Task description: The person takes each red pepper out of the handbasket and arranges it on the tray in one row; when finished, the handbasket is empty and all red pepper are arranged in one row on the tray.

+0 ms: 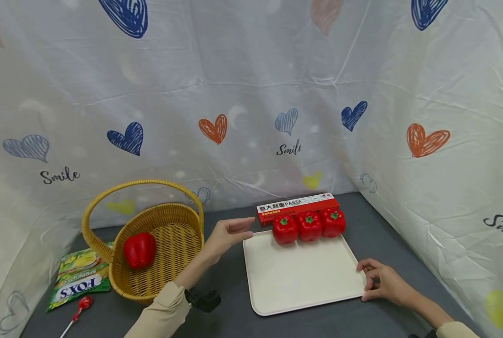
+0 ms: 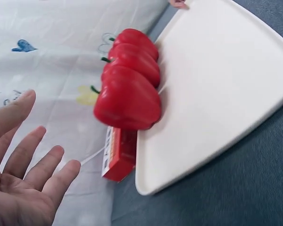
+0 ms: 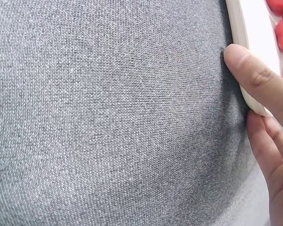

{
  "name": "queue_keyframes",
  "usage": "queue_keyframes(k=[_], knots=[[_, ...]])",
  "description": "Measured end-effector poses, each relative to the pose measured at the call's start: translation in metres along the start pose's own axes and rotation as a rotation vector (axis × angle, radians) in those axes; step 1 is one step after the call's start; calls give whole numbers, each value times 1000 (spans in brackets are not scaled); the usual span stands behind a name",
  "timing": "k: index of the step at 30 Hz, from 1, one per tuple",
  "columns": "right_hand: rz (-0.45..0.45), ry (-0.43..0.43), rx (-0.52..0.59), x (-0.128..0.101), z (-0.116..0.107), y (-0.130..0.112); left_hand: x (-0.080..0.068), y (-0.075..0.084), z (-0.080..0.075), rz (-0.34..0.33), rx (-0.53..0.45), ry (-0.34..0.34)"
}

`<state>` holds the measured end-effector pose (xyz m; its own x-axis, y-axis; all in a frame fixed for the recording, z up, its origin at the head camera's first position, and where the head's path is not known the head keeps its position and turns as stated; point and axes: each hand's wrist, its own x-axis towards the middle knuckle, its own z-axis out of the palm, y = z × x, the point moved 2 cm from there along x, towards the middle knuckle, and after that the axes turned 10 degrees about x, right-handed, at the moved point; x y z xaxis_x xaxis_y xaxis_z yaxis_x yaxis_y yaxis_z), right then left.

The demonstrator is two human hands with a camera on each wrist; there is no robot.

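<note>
A white tray [image 1: 304, 277] lies on the dark grey table, with a row of three red bell peppers [image 1: 309, 226] along its back edge. My right hand [image 1: 382, 282] grips the tray's front right corner. In the right wrist view its thumb [image 3: 257, 73] lies along one edge and its other fingers are round the corner. Beside the tray's back left corner, my left hand [image 1: 228, 236] is raised with nothing in it. The left wrist view shows its fingers [image 2: 40, 165] spread and apart from the peppers.
A yellow wicker basket [image 1: 173, 249] with a tall handle stands at the left, a red bell pepper [image 1: 139, 250] inside. Near it lie a green FOX'S packet [image 1: 80, 277] and a red lollipop [image 1: 84, 303]. A red pasta box [image 1: 298, 206] is behind the tray, before a heart-printed curtain [image 1: 251, 103].
</note>
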<state>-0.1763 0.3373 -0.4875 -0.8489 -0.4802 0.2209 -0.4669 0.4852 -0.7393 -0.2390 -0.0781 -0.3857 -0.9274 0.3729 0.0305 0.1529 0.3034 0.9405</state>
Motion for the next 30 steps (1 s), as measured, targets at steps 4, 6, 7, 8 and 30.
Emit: queue_keyframes(k=[4,6,7,8,30], knots=[[-18,2,10,1,1,1,-18,-13,-26,2,-18,1],[-26,-1,19,2,1,1,-31,-17,-41,-12,-35,-6],[-27,-3,24,2,1,0,-38,-18,-49,-26,-37,-4],[-24,-6,26,3,1,0,-45,-19,-57,-43,-43,1],[-6,-34,36,1,-2,0,-93,-50,-182,-337,521,377]])
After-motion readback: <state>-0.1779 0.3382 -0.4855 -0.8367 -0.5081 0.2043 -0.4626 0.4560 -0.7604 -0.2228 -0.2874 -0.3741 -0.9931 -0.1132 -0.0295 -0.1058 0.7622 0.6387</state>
